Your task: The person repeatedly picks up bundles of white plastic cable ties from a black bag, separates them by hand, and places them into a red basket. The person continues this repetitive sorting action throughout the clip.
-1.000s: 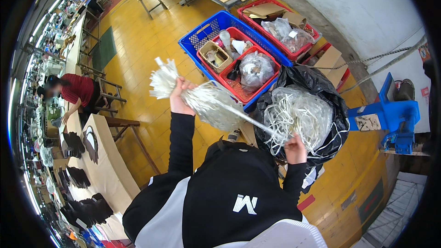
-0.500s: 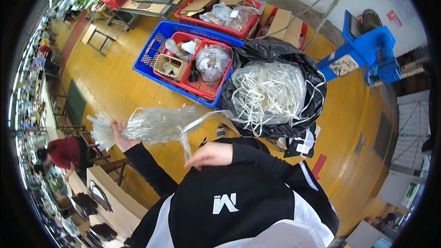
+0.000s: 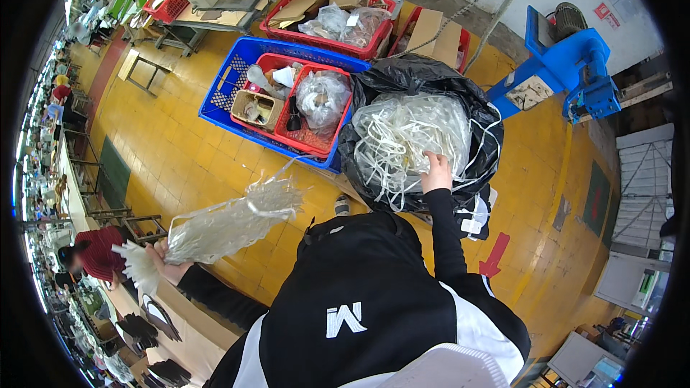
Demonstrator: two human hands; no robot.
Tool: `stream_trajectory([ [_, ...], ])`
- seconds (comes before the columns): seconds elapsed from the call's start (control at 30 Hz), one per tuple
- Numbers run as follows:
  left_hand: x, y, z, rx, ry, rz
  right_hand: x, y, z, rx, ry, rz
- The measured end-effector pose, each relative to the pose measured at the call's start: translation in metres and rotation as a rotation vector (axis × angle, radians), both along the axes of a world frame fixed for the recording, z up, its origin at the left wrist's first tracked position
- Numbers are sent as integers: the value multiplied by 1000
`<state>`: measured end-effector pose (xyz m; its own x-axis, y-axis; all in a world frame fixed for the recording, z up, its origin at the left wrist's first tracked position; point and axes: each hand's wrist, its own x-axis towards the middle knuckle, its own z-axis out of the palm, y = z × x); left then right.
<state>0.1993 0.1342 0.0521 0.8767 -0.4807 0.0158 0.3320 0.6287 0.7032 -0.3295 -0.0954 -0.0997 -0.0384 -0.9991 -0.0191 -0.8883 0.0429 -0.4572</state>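
Observation:
My left hand (image 3: 167, 264) is closed round a bundle of clear plastic bags (image 3: 233, 228), gripped near one end so that the longer part fans out to the right. A pale strip lies across that fanned part. My right hand (image 3: 436, 174) reaches over a black plastic bag (image 3: 486, 118), fingers stretched out onto the white strips (image 3: 392, 147) inside it. Those strips lie tangled over clear plastic film (image 3: 451, 118). Whether a fingertip has caught any strip is too small to tell.
Behind the black bag's left side stands a blue crate (image 3: 215, 104) holding red baskets (image 3: 327, 145). Another red crate (image 3: 370, 50) sits farther back. A blue machine (image 3: 553, 65) stands at right. Left lies a table (image 3: 194, 323) with dark pieces; a person (image 3: 97, 251) works beyond it.
My right hand has gone from in front of my chest to the strips in the black bag. My left hand has moved down and left with the bundle, now apart from the bag.

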Motion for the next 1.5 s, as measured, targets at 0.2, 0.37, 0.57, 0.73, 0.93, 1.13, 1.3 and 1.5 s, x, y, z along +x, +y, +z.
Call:
stream_trajectory([
  [0.2, -39, -76, -2, 97, -16, -107, -14, -9, -50, 97, -134, -89],
  [0.37, -111, -127, 1, 253, -63, -238, 48, 8, 37, -148, -436, 16],
  [0.57, -199, -141, -41, 330, -199, -877, 115, 41, 140, -289, -636, 470],
  [0.73, -230, -136, -67, 305, -262, -1022, 124, 47, 171, -374, -728, 569],
  [0.93, -229, -135, -75, 237, -695, -890, 120, 55, 171, -346, -700, 587],
  [1.13, -170, -137, -30, 157, -412, -675, 125, 43, 142, -188, -720, 460],
  [1.3, -63, -96, 36, 98, -220, -119, 112, 47, 9, 99, -304, 549],
  [1.5, 95, 72, 91, 24, -580, 915, 85, 33, -5, 243, -35, 177],
])
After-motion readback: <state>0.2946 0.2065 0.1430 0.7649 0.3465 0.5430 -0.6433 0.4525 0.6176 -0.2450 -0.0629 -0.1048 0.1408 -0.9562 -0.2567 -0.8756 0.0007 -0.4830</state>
